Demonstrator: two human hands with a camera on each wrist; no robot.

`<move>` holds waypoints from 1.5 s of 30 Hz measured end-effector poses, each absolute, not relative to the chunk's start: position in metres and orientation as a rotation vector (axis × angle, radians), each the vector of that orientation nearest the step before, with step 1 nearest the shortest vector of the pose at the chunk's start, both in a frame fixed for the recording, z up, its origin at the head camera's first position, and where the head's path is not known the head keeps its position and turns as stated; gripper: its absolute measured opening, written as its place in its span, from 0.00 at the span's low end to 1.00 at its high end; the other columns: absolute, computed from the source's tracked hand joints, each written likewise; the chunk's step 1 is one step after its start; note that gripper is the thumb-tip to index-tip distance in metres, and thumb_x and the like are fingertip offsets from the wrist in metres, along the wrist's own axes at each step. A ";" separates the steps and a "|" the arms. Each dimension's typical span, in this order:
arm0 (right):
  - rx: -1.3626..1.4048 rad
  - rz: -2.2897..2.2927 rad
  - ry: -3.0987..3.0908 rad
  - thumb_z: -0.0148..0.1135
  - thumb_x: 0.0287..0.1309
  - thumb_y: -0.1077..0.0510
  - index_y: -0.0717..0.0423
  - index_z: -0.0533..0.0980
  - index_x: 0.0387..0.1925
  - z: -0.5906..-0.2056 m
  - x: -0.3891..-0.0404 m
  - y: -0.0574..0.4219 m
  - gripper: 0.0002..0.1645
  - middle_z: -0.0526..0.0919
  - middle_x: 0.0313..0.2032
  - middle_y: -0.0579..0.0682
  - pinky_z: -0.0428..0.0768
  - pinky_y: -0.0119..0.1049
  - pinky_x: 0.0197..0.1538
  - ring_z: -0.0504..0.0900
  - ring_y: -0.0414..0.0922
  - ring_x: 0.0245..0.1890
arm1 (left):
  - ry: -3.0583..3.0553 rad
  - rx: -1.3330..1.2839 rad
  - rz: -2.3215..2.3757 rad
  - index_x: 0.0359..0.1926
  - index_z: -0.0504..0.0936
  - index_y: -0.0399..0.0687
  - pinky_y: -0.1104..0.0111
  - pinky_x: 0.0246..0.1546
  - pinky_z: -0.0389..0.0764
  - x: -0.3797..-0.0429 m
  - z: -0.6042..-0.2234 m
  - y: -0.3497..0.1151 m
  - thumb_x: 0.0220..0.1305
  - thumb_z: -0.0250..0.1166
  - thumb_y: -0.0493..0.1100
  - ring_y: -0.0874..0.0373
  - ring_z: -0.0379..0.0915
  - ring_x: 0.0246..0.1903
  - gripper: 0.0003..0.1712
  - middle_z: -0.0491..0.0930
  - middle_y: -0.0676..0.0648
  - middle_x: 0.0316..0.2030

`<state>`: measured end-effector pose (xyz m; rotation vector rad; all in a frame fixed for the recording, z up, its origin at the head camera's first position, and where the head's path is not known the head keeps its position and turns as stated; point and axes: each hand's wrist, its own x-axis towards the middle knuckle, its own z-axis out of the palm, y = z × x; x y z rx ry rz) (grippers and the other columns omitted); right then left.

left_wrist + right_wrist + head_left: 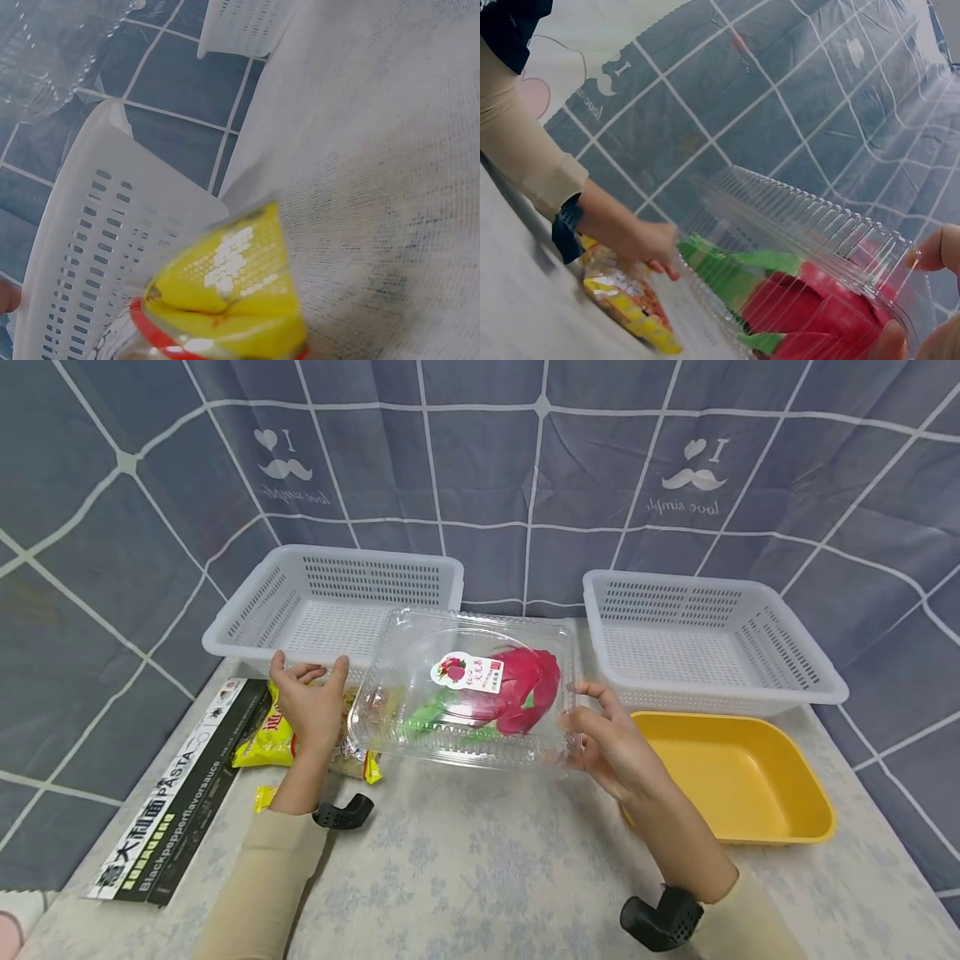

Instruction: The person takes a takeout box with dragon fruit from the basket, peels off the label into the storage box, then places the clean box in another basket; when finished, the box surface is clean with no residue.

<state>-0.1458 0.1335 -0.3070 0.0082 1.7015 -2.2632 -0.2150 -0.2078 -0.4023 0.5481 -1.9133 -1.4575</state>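
Observation:
A clear plastic clamshell box (405, 693) with a red dragon fruit (531, 689) inside hangs tilted above the table. Its lid bears a white label (467, 672). My right hand (618, 752) pinches the box's right edge between thumb and fingers; the right wrist view shows the ribbed rim between them. Left of the box, my left hand (311, 706) is raised with thumb and forefinger spread, at the front rim of the left white basket (330, 556). Beneath that hand lies a yellow snack bag (268, 743), partly hidden by hand and box.
A black pasta box (183, 789) lies along the table's left side. Another white basket (712, 697) stands at the back right, with a yellow tub (731, 777) in front of it. A checked grey-blue cloth (487, 460) hangs behind.

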 end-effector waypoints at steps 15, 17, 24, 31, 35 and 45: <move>0.008 -2.303 1.676 0.47 0.56 0.68 0.54 0.58 0.53 -0.349 -0.127 0.154 0.23 0.71 0.28 0.45 0.81 0.35 0.34 0.72 0.38 0.26 | -1.934 0.567 -1.457 0.73 0.51 0.45 0.73 0.37 0.70 -0.214 -0.399 -0.207 0.58 0.70 0.56 0.58 0.71 0.47 0.52 0.71 0.54 0.45; -0.006 -2.300 1.678 0.47 0.57 0.68 0.54 0.58 0.53 -0.355 -0.124 0.155 0.23 0.71 0.27 0.44 0.78 0.30 0.31 0.71 0.36 0.25 | -1.941 0.569 -1.453 0.73 0.51 0.45 0.73 0.38 0.69 -0.213 -0.400 -0.207 0.58 0.70 0.56 0.59 0.71 0.47 0.52 0.71 0.53 0.46; 0.013 -2.253 1.687 0.47 0.55 0.68 0.55 0.57 0.55 -0.372 -0.116 0.156 0.25 0.70 0.26 0.43 0.67 0.25 0.27 0.69 0.35 0.27 | -1.950 0.565 -1.460 0.73 0.50 0.45 0.73 0.39 0.69 -0.214 -0.400 -0.207 0.58 0.70 0.56 0.58 0.70 0.48 0.52 0.72 0.52 0.47; 0.067 -2.242 1.691 0.48 0.52 0.69 0.56 0.55 0.56 -0.387 -0.114 0.155 0.28 0.69 0.21 0.40 0.65 0.24 0.23 0.68 0.34 0.24 | -1.958 0.572 -1.462 0.73 0.50 0.45 0.73 0.40 0.69 -0.213 -0.398 -0.207 0.59 0.70 0.56 0.58 0.70 0.48 0.52 0.71 0.53 0.46; 0.085 -2.251 1.705 0.48 0.52 0.69 0.58 0.55 0.56 -0.393 -0.115 0.155 0.28 0.70 0.21 0.41 0.66 0.25 0.23 0.68 0.34 0.24 | -1.961 0.580 -1.468 0.73 0.50 0.45 0.73 0.40 0.69 -0.213 -0.398 -0.207 0.59 0.69 0.56 0.58 0.70 0.49 0.52 0.71 0.53 0.47; 0.116 -2.212 1.713 0.48 0.53 0.67 0.59 0.53 0.60 -0.399 -0.118 0.157 0.31 0.71 0.24 0.42 0.70 0.27 0.25 0.66 0.36 0.22 | -1.980 0.602 -1.488 0.74 0.49 0.46 0.72 0.41 0.69 -0.212 -0.393 -0.207 0.59 0.69 0.57 0.58 0.69 0.50 0.52 0.71 0.51 0.49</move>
